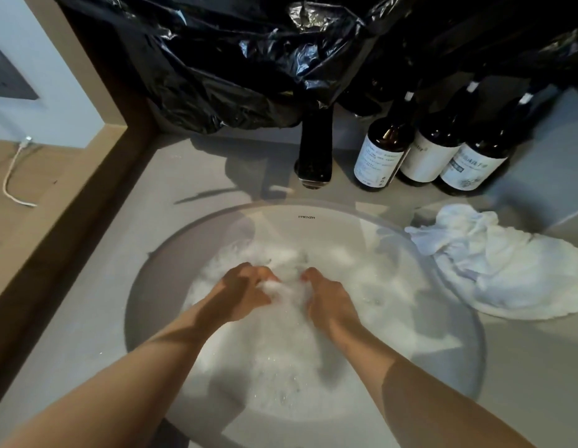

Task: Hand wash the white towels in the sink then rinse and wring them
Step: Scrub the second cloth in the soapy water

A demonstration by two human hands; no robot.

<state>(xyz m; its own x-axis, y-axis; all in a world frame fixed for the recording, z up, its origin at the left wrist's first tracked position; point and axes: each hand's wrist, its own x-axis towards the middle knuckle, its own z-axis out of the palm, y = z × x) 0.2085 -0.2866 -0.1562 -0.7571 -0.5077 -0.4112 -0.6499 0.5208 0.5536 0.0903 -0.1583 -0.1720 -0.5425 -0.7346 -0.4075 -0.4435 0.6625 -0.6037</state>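
Note:
A round white sink point(313, 221) holds foamy water. A white towel point(287, 292) lies bunched in the suds at its middle. My left hand point(245, 292) grips the towel's left side with curled fingers. My right hand point(329, 302) clutches the same towel a short way to the right. Both hands are partly sunk in foam, so the fingertips are hidden. A second white towel point(504, 266) lies crumpled on the counter at the sink's right rim, apart from both hands.
A black faucet point(315, 150) stands behind the sink. Three dark bottles point(381, 153) with white labels stand at the back right. Black plastic sheeting point(248, 59) hangs over the back. A wooden ledge point(87, 189) borders the grey counter point(87, 302) on the left, with a white cable point(9, 176) beyond.

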